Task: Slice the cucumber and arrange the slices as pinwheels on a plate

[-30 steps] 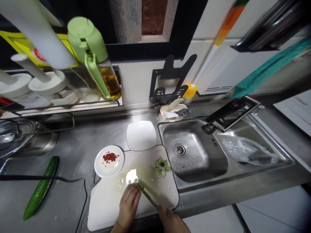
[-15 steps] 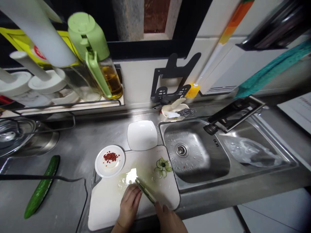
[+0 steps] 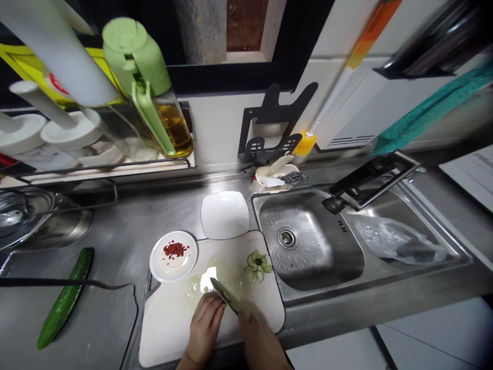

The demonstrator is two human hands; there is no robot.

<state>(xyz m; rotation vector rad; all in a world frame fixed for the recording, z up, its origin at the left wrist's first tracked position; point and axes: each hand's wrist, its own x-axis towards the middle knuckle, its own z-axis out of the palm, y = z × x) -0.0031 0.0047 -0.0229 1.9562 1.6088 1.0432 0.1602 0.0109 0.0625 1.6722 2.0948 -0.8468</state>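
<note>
Left hand (image 3: 207,319) rests on the board (image 3: 169,329), its fingers bent and close together; whether they pinch anything cannot be told, since whatever is under them is hidden. Just beside it, the right hand (image 3: 256,334) is closed around the knife (image 3: 227,298), mostly covering the handle, with the blade slanting away to the left past the left fingertips and some green showing along it. Wet patches shine on the board around the tip. Well left of the board, a whole cucumber (image 3: 61,308) lies aslant on the desk (image 3: 115,241), partly crossed by a dark bar. Toward the board's right edge sits a loose cluster of thin green slices (image 3: 257,267). Overlapping the board's far left corner, a round plate (image 3: 164,270) carries small red bits (image 3: 176,249). Beyond the board, near its far edge, is a square plate (image 3: 225,216). To the right is the sink (image 3: 342,267), dotted with drops, and a clear bag (image 3: 396,241) lies past the basin beside the black tap (image 3: 348,187). Farther back stand a caddy (image 3: 274,184), a black rack (image 3: 246,128) and, left on a shelf, a green-topped oil bottle (image 3: 138,59).
</note>
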